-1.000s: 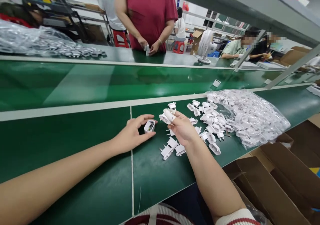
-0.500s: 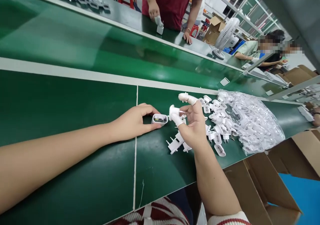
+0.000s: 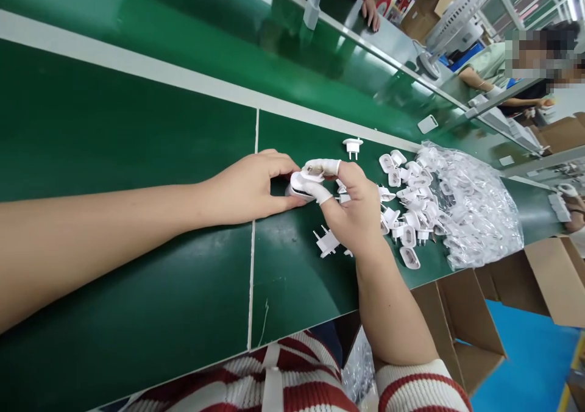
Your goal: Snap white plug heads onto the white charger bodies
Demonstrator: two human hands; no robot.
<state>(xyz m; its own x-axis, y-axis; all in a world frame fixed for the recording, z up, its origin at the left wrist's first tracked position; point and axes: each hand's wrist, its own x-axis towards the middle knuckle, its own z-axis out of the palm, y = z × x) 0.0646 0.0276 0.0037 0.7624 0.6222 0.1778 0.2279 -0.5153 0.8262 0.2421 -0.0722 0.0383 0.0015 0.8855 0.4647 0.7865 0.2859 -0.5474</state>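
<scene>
My left hand grips a white charger housing on the green bench between thumb and fingers. Over the housing's open end, my right hand holds a white plug cover; thumb and forefinger wear white finger cots. The cover sits at the opening, and how far it is seated I cannot tell. Behind my right fingers lies a single two-pin plug cover, pins toward me. Another white pronged piece rests nearer to me. Several loose plug covers are heaped right of my right hand.
A clear plastic bag of white parts lies on the right of the bench. Open cardboard boxes stand below the edge. Across the green belt, a charger stands near a co-worker's hand. One white part lies on the belt.
My right hand has moved left, bringing the plug cover onto the housing. A plug cover now lies alone behind it. The charger across from me has been let go at the belt.
</scene>
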